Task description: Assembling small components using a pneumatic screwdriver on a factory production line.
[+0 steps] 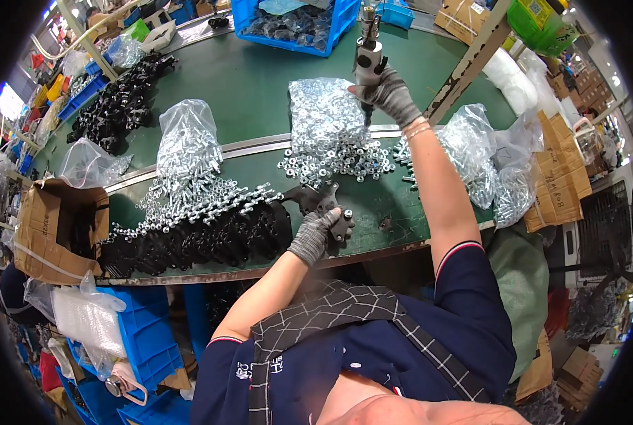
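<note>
My left hand (311,237), in a grey striped glove, is closed on a black metal bracket (342,228) near the table's front edge. A shiny bolt or nut shows at the bracket's right side. Raised to the right, my gloved right hand (391,98) is wrapped round a white and grey power screwdriver (368,62), held upright with its bit downward. The bit's tip is over the edge of a pile of flanged nuts (331,166) spilling from a clear bag (323,106). Left of my left hand lies a row of black brackets (210,241) with bolts (189,202) along it.
A blue bin (295,46) of bagged parts stands at the back. Black parts (121,106) are heaped at far left, above an open cardboard box (61,230). Bags of bolts (469,152) lie at right, beside a slanting metal post (469,64).
</note>
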Demonstrator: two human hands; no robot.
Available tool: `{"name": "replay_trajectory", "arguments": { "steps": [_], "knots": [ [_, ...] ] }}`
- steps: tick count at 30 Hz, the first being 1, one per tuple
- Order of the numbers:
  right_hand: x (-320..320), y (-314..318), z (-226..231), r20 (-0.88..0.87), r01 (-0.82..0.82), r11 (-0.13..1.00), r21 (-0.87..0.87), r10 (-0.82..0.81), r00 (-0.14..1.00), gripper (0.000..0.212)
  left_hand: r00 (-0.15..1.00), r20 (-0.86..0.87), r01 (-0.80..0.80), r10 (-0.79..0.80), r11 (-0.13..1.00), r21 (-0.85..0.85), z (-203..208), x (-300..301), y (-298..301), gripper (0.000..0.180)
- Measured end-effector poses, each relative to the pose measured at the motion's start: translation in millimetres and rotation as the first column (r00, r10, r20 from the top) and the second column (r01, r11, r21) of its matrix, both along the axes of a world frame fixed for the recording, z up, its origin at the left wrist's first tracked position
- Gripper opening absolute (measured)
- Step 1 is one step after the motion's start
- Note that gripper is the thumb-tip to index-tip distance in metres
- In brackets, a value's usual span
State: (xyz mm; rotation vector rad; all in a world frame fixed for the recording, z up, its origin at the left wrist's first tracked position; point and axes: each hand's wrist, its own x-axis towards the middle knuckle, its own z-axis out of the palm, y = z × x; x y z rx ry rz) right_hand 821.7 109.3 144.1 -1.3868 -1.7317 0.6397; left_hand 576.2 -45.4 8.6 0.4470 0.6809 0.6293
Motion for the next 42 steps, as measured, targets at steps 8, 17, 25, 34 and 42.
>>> {"name": "replay_trajectory", "arguments": {
  "steps": [8, 17, 25, 34, 42],
  "knots": [
    [-74, -114, 8, -0.648, -0.137, 0.976, 0.167, 0.214, 0.731, 0.054, 0.997, 0.062, -0.055, 0.055, 0.998, 0.008, 7, 1, -5, 0.034],
    [-94, -158, -22, -0.752, -0.003, 0.99, 0.139, 0.108, 0.65, 0.056, 1.0, 0.02, 0.025, -0.024, 1.0, -0.017, -2, 1, 1, 0.029],
    [-106, -167, -34, -0.619, -0.058, 0.985, 0.164, 0.148, 0.771, 0.055, 1.0, 0.024, -0.006, 0.005, 1.0, 0.009, -2, -1, -1, 0.027],
    [-95, -149, -11, -0.984, -0.45, 0.892, 0.037, -0.047, -0.172, 0.053, 0.99, -0.136, 0.056, -0.043, 0.994, 0.094, 12, -21, -19, 0.028],
    [-35, -99, -32, -0.216, 0.285, 0.881, 0.377, -0.215, 0.952, 0.051, -0.115, -0.989, 0.993, -0.098, -0.03, -0.113, 90, -205, -18, 0.038]
  ]
}}
